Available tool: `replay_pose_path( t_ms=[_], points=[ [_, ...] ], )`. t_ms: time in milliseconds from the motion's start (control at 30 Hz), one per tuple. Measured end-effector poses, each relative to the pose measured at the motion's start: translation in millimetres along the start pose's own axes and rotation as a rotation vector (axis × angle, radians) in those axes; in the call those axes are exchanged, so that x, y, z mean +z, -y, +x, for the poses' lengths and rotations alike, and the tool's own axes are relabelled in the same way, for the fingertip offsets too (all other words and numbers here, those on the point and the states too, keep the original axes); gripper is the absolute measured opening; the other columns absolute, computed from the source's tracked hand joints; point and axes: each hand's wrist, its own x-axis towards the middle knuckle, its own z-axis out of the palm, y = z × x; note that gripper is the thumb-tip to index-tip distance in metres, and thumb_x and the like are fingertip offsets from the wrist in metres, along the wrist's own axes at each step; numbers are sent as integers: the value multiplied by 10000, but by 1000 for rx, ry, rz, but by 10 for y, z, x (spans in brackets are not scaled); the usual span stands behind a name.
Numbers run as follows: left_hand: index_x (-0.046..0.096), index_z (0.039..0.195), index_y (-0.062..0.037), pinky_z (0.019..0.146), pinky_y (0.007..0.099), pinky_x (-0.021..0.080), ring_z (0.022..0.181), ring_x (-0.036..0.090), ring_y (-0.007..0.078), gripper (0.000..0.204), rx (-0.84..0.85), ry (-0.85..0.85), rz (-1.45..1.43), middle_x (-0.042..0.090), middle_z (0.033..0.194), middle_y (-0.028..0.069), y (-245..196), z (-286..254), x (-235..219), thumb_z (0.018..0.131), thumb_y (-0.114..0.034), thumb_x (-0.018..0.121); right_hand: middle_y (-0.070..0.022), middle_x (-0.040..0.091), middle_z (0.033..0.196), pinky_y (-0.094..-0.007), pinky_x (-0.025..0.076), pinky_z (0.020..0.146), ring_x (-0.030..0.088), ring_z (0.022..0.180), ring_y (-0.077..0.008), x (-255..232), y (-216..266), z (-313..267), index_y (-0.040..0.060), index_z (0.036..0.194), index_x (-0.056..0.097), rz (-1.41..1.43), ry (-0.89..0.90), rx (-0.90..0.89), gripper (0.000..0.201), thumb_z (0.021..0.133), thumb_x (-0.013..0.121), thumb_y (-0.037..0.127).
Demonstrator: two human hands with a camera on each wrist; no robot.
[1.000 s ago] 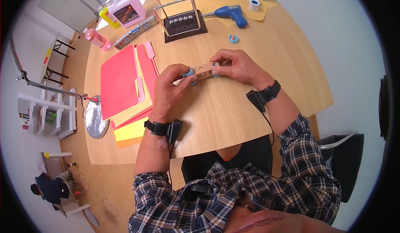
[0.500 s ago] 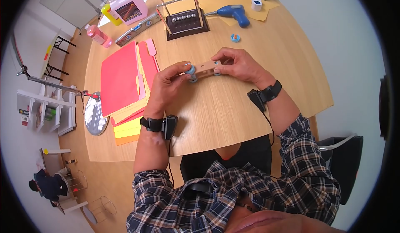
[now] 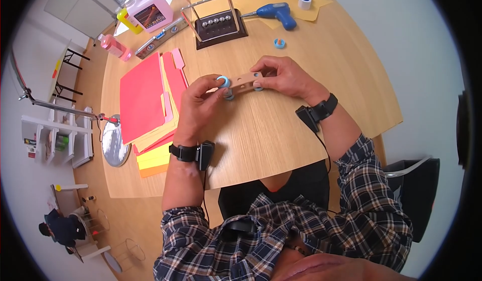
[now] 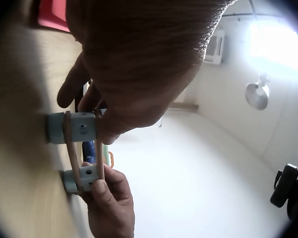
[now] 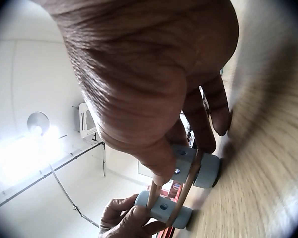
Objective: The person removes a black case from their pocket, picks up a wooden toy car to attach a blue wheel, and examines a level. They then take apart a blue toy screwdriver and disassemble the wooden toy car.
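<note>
Two parallel wooden strips with holes (image 3: pixel 242 83) are joined by pale blue blocks, one at each end, low over the table. The left hand (image 3: pixel 197 105) grips the left end, thumb and fingers around the blue ring-shaped piece (image 3: pixel 224 82). At the other end the right hand (image 3: pixel 288 79) pinches the strip between thumb and fingers. In the left wrist view the blue block (image 4: pixel 82 127) sits between the strips (image 4: pixel 72 151) beneath the left hand. The right wrist view shows the far block (image 5: pixel 164 208) by the left fingers.
Red and yellow folders (image 3: pixel 143 95) lie left of the hands. Behind stand a Newton's cradle (image 3: pixel 219 28), a spirit level (image 3: pixel 160 38), pink bottles (image 3: pixel 114 47) and a blue drill (image 3: pixel 277 15). A small blue piece (image 3: pixel 279 43) lies beyond the right hand.
The left fingers have shifted on the left end, and the blue ring there shows more plainly. The right hand keeps its hold with little movement.
</note>
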Motion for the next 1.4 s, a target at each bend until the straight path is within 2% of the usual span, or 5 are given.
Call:
replay_pose_path(
  t_ms=[400,467,900,1167,1400],
  points=[
    [557,1510,-44,1035,352,593,1229,712,220,584,-179,108,-109,730,1318,124,26,5,68,975,70,762,-74,783,1009,-310,586,869,713,926,-140,-20,-29,20,7,1192,745,-38,-58,3,317,920,872,109],
    [491,1575,-62,1052,362,593,1227,716,240,668,-139,73,-150,716,1337,149,86,23,112,976,78,751,-5,739,1007,-256,560,832,673,934,-64,-21,-41,18,5,1208,717,-81,-45,-7,282,964,837,78],
    [521,1535,-29,1014,470,652,1198,728,268,541,-317,-81,-724,723,1295,133,85,114,198,1032,-10,717,-41,748,1077,-257,606,869,719,967,-101,59,-68,62,-31,1252,694,270,-35,52,334,959,837,41],
    [574,1489,-17,928,320,591,1169,747,226,480,-209,-79,-773,752,1285,116,266,142,160,1034,-23,726,-77,764,1147,-279,622,902,739,1011,-127,122,-50,55,-46,1311,678,313,-25,86,368,985,817,52],
    [586,1480,-25,928,329,586,1191,737,224,465,-229,-95,-722,752,1294,119,222,123,171,1038,-47,731,-83,766,1149,-287,630,895,754,995,-138,117,-82,69,-49,1313,669,263,15,85,344,1010,792,59]
  ],
)
